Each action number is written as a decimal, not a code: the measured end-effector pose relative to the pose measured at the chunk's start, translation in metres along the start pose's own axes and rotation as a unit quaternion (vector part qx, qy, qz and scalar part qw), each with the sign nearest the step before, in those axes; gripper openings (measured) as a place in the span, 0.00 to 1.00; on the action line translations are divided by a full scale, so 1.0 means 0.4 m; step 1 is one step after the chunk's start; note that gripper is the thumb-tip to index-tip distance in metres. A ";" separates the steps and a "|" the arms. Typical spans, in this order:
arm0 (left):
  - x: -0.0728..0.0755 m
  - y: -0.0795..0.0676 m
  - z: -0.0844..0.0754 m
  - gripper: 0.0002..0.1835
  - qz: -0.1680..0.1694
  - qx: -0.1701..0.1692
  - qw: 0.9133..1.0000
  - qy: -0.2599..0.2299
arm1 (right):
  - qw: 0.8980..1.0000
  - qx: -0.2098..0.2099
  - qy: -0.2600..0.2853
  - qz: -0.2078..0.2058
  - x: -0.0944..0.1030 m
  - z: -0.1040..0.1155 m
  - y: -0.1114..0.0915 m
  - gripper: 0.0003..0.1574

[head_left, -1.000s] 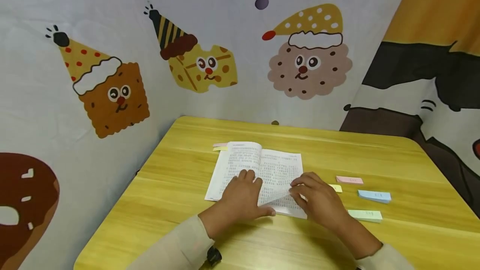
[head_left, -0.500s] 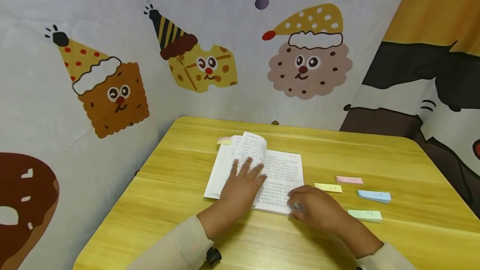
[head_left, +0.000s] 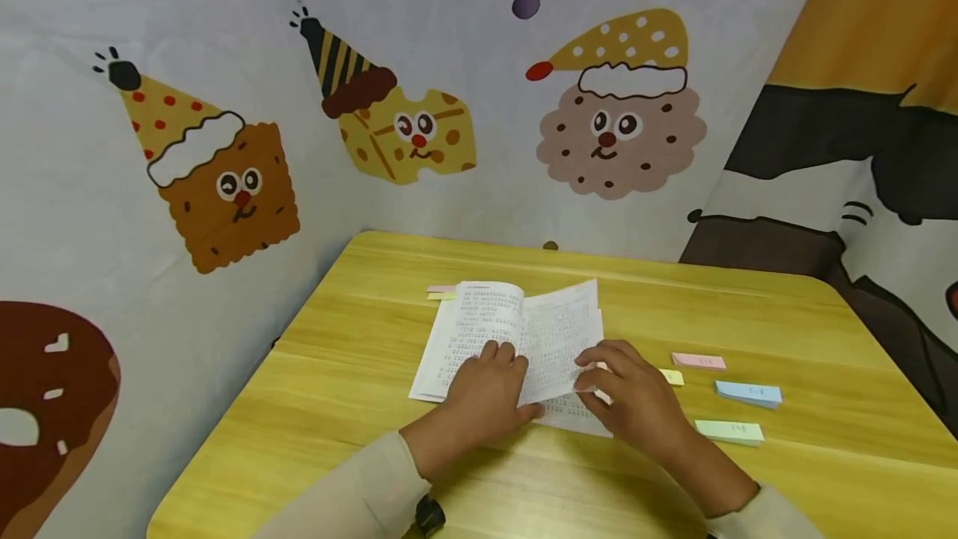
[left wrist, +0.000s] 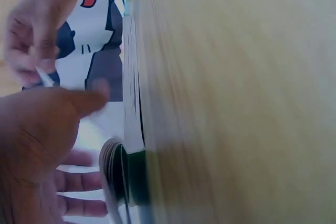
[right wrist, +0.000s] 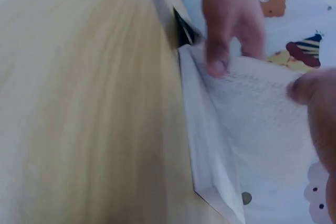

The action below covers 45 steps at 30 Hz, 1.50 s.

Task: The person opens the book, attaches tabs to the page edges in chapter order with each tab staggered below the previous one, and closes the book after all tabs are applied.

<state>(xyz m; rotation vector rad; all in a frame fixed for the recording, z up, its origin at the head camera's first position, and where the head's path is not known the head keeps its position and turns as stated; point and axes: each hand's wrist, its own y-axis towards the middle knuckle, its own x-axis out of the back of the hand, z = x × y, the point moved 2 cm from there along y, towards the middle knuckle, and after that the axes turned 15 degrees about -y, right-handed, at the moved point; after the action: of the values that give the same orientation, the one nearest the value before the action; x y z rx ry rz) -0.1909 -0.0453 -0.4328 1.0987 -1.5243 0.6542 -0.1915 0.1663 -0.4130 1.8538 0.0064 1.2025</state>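
Observation:
An open book (head_left: 479, 314) with printed pages lies in the middle of the table. My left hand (head_left: 482, 393) rests on the left page near the fold, its thumb reaching over the lower inner edge of the right side. On the right, a single page (head_left: 561, 327) stands lifted at a slant, and my right hand (head_left: 636, 398) pinches its outer edge between thumb and fingers. The right wrist view shows this raised page (right wrist: 268, 114) from the side, above the stack of pages (right wrist: 202, 135). Bent pages (left wrist: 107, 166) curve beside my left fingers in the left wrist view.
Sticky-note pads in pink (head_left: 698, 361), blue (head_left: 748, 393) and green (head_left: 729, 432) lie right of the book. A yellow pad (head_left: 674, 377) is partly behind my right hand. Pink and yellow tabs (head_left: 441, 293) stick out at the book's left edge. A cartoon-printed cloth (head_left: 494, 215) hangs behind the table.
Half a second ago a page was swinging over to the left under my left hand. It has settled there, and my right hand has raised another page from the right side.

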 end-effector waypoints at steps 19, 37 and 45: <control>0.018 -0.004 0.009 0.08 0.004 -0.095 0.995 0.022 | 0.955 -0.050 0.024 0.293 -0.027 -0.030 -0.042 0.06; 0.038 0.006 0.034 0.56 -0.150 0.025 0.985 0.076 | 0.954 -0.086 0.009 0.287 -0.035 -0.011 -0.057 0.21; 0.018 -0.004 0.010 0.07 -0.006 -0.092 0.995 0.035 | 0.952 -0.063 0.023 0.300 -0.031 -0.025 -0.046 0.06</control>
<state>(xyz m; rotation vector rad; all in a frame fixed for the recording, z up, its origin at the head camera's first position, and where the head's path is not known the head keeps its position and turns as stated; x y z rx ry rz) -0.1911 -0.0513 -0.4272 0.9347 -1.4858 0.5276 -0.1976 0.1785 -0.4331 1.7651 -0.6354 1.6084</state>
